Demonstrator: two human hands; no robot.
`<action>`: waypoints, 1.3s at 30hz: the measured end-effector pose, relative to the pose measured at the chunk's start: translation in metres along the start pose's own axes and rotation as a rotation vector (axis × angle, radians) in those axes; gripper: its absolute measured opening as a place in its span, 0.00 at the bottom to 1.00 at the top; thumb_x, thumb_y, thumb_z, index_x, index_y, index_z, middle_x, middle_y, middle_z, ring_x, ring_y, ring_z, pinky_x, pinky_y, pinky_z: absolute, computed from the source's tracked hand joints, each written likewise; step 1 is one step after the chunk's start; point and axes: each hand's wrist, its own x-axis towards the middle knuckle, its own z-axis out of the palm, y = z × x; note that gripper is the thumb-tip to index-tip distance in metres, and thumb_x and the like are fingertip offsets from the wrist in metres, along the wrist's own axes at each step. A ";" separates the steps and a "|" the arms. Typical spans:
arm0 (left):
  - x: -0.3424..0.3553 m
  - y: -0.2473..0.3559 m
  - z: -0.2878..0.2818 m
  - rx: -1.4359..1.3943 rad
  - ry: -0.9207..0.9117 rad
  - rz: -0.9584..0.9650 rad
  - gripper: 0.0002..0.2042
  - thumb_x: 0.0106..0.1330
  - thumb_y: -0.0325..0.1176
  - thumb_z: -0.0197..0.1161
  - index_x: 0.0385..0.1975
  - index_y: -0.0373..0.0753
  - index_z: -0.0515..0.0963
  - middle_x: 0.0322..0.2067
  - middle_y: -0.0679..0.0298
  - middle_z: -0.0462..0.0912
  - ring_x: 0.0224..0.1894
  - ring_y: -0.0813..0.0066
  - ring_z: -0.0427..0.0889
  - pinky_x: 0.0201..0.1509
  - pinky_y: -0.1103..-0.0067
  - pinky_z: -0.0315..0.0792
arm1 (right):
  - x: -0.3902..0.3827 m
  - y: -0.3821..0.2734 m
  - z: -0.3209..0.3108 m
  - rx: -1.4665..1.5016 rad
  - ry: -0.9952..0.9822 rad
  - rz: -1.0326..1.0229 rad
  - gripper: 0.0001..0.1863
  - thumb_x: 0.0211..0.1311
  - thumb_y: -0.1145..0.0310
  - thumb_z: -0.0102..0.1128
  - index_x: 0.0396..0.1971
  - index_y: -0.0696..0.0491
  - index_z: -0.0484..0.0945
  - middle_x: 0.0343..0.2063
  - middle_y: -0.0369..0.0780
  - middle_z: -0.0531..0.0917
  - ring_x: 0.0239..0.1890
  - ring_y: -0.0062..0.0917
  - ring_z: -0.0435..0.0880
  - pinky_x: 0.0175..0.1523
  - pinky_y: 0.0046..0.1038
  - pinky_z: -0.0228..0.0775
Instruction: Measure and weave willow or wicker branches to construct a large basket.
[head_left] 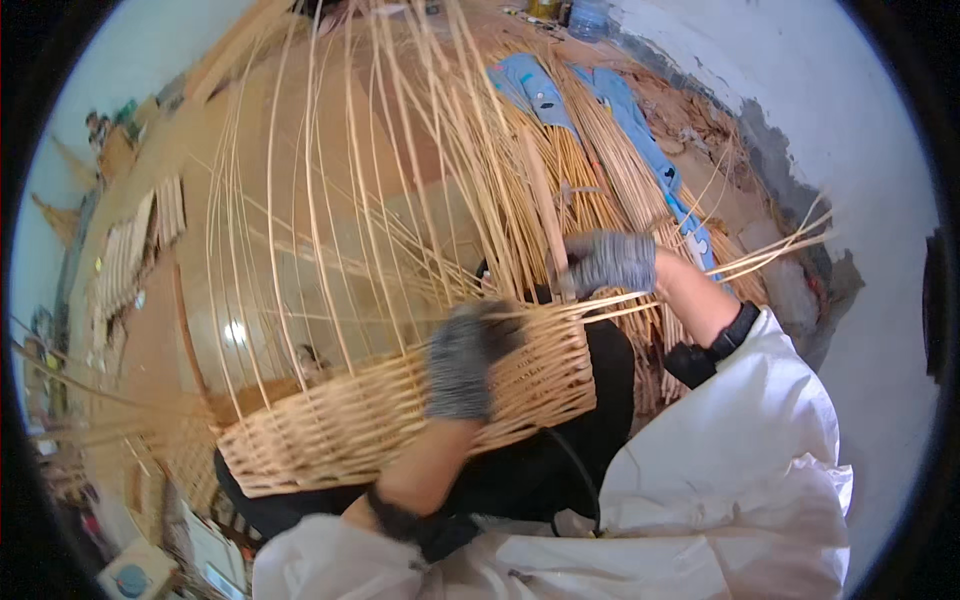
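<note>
A partly woven wicker basket (345,425) lies across my lap, with long pale upright rods (310,170) rising from its woven wall. My left hand (463,362), in a grey knit glove, is at the upper edge of the weave; motion smears its fingers. At the basket's right corner, my right hand (612,262), gloved alike, has its fingers curled around a thick corner stake (540,190). Several loose weaving rods (765,258) run from the rim beneath that hand and stick out to the right.
Bundles of peeled rods (630,180) lie on the floor ahead, with blue patterned cloth (535,90) over some. A white wall (800,100) stands on the right. Woven pieces (150,490) are at the lower left, and a pale slatted mat (125,260) lies farther off.
</note>
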 end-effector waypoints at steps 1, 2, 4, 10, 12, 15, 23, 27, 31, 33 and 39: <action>0.010 0.021 -0.007 -0.257 0.088 -0.381 0.08 0.58 0.28 0.56 0.36 0.35 0.71 0.33 0.55 0.77 0.32 0.67 0.78 0.36 0.74 0.76 | -0.014 0.022 -0.005 -0.115 0.047 -0.134 0.18 0.42 0.63 0.64 0.32 0.58 0.74 0.26 0.41 0.77 0.29 0.26 0.75 0.35 0.26 0.68; 0.017 0.037 -0.005 -0.061 0.167 -0.358 0.07 0.58 0.27 0.55 0.35 0.34 0.72 0.30 0.54 0.77 0.30 0.66 0.79 0.34 0.76 0.76 | -0.016 0.028 0.000 -0.090 0.074 -0.131 0.18 0.42 0.63 0.64 0.32 0.58 0.74 0.26 0.41 0.77 0.29 0.26 0.75 0.35 0.26 0.68; 0.036 0.053 -0.001 0.160 0.053 0.093 0.06 0.56 0.30 0.55 0.30 0.35 0.73 0.30 0.57 0.75 0.34 0.66 0.77 0.35 0.75 0.74 | -0.013 0.017 0.020 -0.354 0.343 -0.055 0.15 0.38 0.66 0.64 0.28 0.57 0.73 0.24 0.44 0.77 0.27 0.30 0.77 0.33 0.29 0.68; 0.157 0.073 0.040 1.887 -0.706 0.270 0.15 0.51 0.36 0.57 0.36 0.35 0.74 0.31 0.50 0.77 0.35 0.59 0.78 0.40 0.72 0.71 | 0.021 -0.020 0.087 -0.454 0.755 0.127 0.12 0.45 0.66 0.55 0.30 0.54 0.75 0.29 0.49 0.78 0.35 0.40 0.77 0.40 0.35 0.68; 0.126 0.051 0.020 1.075 -0.437 0.184 0.15 0.52 0.37 0.55 0.38 0.36 0.74 0.34 0.51 0.77 0.37 0.59 0.77 0.42 0.71 0.70 | 0.024 0.001 0.085 -0.605 0.824 0.197 0.11 0.46 0.65 0.54 0.30 0.53 0.75 0.28 0.48 0.78 0.33 0.40 0.78 0.39 0.36 0.69; -0.002 0.066 -0.038 0.727 -0.327 0.539 0.10 0.55 0.27 0.56 0.38 0.35 0.73 0.38 0.54 0.77 0.41 0.64 0.75 0.46 0.76 0.67 | -0.003 0.038 0.051 -0.742 0.713 0.178 0.14 0.48 0.59 0.53 0.24 0.55 0.77 0.27 0.48 0.78 0.30 0.39 0.77 0.36 0.35 0.69; -0.125 0.090 -0.345 0.519 0.721 0.380 0.11 0.64 0.38 0.44 0.33 0.38 0.69 0.29 0.58 0.74 0.31 0.72 0.75 0.37 0.78 0.73 | 0.005 -0.046 0.108 0.159 0.666 -0.483 0.14 0.58 0.68 0.49 0.44 0.54 0.70 0.40 0.39 0.77 0.41 0.22 0.75 0.44 0.21 0.67; -0.083 0.102 -0.349 -0.809 -0.025 0.034 0.21 0.60 0.50 0.48 0.31 0.33 0.73 0.22 0.55 0.76 0.27 0.67 0.76 0.38 0.78 0.72 | 0.078 -0.172 0.232 -0.739 0.338 -1.042 0.27 0.50 0.55 0.52 0.50 0.51 0.67 0.55 0.46 0.61 0.60 0.38 0.53 0.63 0.35 0.41; -0.084 0.083 -0.337 -0.793 0.103 0.056 0.34 0.50 0.65 0.47 0.20 0.30 0.74 0.15 0.54 0.75 0.17 0.67 0.74 0.16 0.77 0.70 | 0.168 -0.165 0.293 -0.454 0.042 -0.880 0.29 0.52 0.53 0.49 0.53 0.50 0.63 0.57 0.43 0.59 0.61 0.33 0.51 0.63 0.34 0.38; -0.083 0.105 -0.323 -0.923 0.269 -0.008 0.33 0.51 0.64 0.48 0.20 0.31 0.74 0.16 0.54 0.75 0.17 0.67 0.74 0.17 0.78 0.70 | 0.175 -0.176 0.299 -0.927 0.067 -0.848 0.28 0.53 0.54 0.49 0.54 0.50 0.62 0.56 0.43 0.61 0.62 0.30 0.51 0.63 0.33 0.38; -0.044 0.056 -0.383 -0.064 0.316 0.370 0.20 0.53 0.50 0.58 0.24 0.35 0.72 0.16 0.59 0.74 0.16 0.69 0.73 0.17 0.80 0.70 | 0.051 -0.271 0.346 -1.042 0.151 -0.723 0.14 0.54 0.57 0.48 0.31 0.50 0.76 0.28 0.44 0.79 0.36 0.33 0.78 0.38 0.35 0.69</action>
